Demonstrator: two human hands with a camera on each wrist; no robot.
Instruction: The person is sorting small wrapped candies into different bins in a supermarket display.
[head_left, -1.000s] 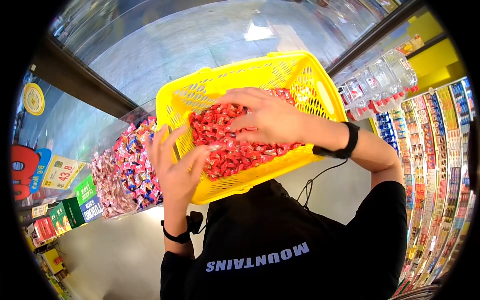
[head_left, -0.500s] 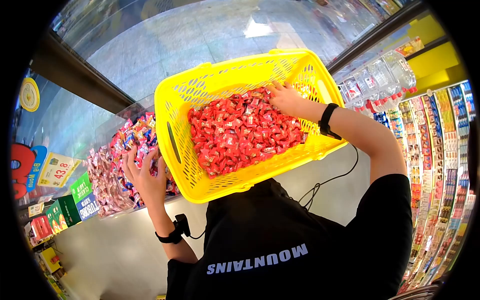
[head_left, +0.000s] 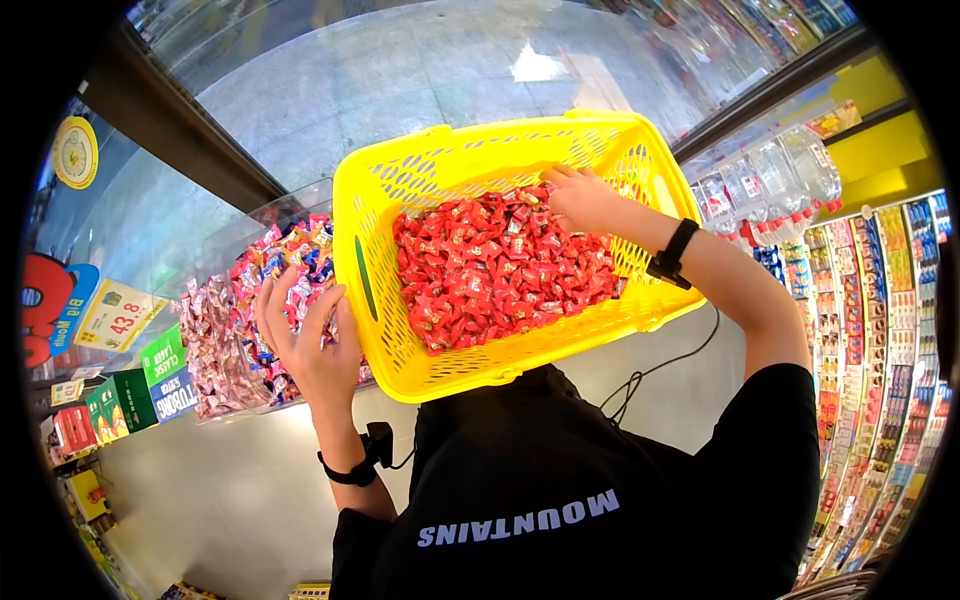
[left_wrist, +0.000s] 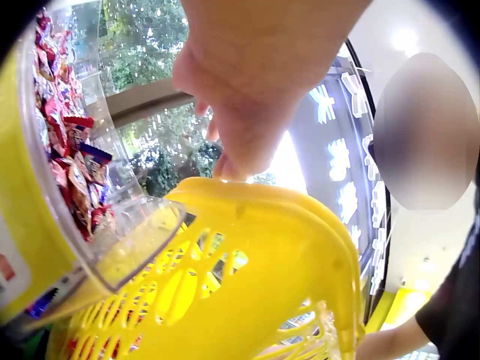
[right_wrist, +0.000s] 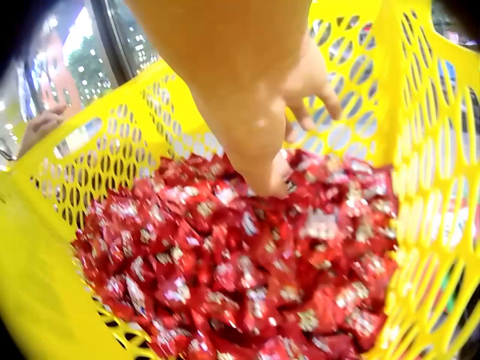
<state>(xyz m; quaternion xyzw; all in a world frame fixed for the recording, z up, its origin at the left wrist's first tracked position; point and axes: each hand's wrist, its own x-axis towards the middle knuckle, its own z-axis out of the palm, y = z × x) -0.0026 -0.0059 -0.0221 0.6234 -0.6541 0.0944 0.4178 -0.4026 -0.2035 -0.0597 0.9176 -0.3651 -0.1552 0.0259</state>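
Head view puts your yellow basket (head_left: 500, 158) directly in front of your torso, its mouth turned up, with red-wrapped candies (head_left: 490, 270) heaped inside. Your right hand (head_left: 590, 205) reaches down into it, at the far side of the heap toward the right end. The right wrist view shows its thumb down against the wrappers and other fingers held apart from it; you cannot tell from these views whether a candy is pinched there. Your left hand (head_left: 320, 350) has its fingers spread, gripping nothing; in the left wrist view it appears to touch the basket's rim from above.

The step looks like sorting or levelling the heap by hand. To do it well, sweep the right fingers low and flat along the basket's length, drawing candies from the thick middle outward rather than flicking them up over a wall. Better to set the left palm firmly against the left end first, since what bears the basket underneath is hidden and a push could shift it toward the clear bin (left_wrist: 161, 217) just beside it. Mind the cable (head_left: 634, 380) hanging below the right side; it could snag.

The basket's long axis runs from your left to your right, on a slant, the right end farther from you. That end faces the bottles (head_left: 785, 180); the left end faces the bin. The heap stretches the same way, while single candies point every which way, with no shared direction.
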